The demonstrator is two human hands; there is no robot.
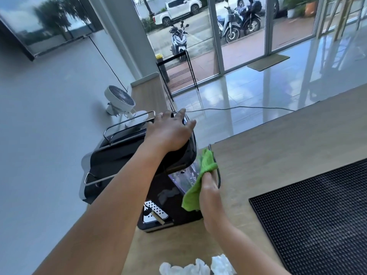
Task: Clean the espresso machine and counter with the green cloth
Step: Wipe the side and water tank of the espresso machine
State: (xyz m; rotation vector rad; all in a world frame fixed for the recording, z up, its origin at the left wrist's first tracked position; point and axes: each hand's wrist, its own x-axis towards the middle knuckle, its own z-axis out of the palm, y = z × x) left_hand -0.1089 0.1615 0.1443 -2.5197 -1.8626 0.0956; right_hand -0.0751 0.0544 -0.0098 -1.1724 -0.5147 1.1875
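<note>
- Our left grip [170, 132] lies flat on the top of the espresso machine [119, 155], released, with the fingers spread and reaching over the far edge. We judge that it is there to steady the machine, so that the rubbing from the side does not slide it along the tabletop [268, 155].
- Our right grip [210, 187] grasps the green cloth [206, 163] and holds it against the side wall of the machine, below the left grip. One bunched end of the cloth stands above the fingers and a loose flap hangs down on the machine side of the grip.
- The clear water tank [184, 177] sits right behind the cloth, so we take the step in hand to be wiping this side panel and the tank.
- A dark cord [219, 175] runs down just beyond the right grip, on the side away from the machine. It could catch in the cloth on a long stroke.
- The perforated drip tray [155, 212] shows below the right grip, towards us. We cannot tell whether it has been wiped.
- A black bar mat [317, 215] lies on the tabletop well outside the right grip, and crumpled white tissues [188, 267] lie near us, under both forearms.
- A small white fan [119, 100] stands beyond the left grip, apart from the machine.
- By our reckoning the tabletop remains to be cleaned, since the cloth is on the machine and not on the wood.
</note>
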